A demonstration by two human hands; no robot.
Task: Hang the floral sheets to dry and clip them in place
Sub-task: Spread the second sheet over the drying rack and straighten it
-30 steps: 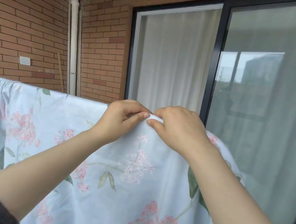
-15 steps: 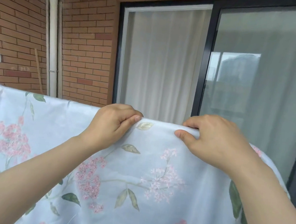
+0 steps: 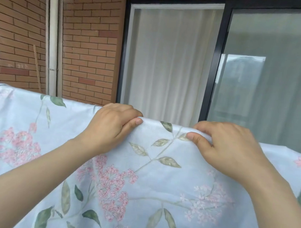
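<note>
A pale blue floral sheet (image 3: 157, 185) with pink blossoms and green leaves hangs across the whole lower view, draped over a line or rail that the cloth hides. My left hand (image 3: 111, 126) grips the sheet's top fold near the middle, thumb on the near side and fingers curled over the top. My right hand (image 3: 229, 148) grips the same fold a short way to the right, thumb pressed into the near side. Bunched folds of the sheet hang at the far left. No clip is in view.
Behind the sheet stands a red brick wall (image 3: 90, 39) with a white drainpipe (image 3: 51, 38) at the left. A black-framed sliding glass door (image 3: 214, 65) with white curtains fills the back right. A thin stick (image 3: 36, 66) leans on the wall.
My hands have slid apart along the sheet's top fold: they touched a second ago and now stand a hand's width apart. The fold between them lies flatter. My view has shifted right.
</note>
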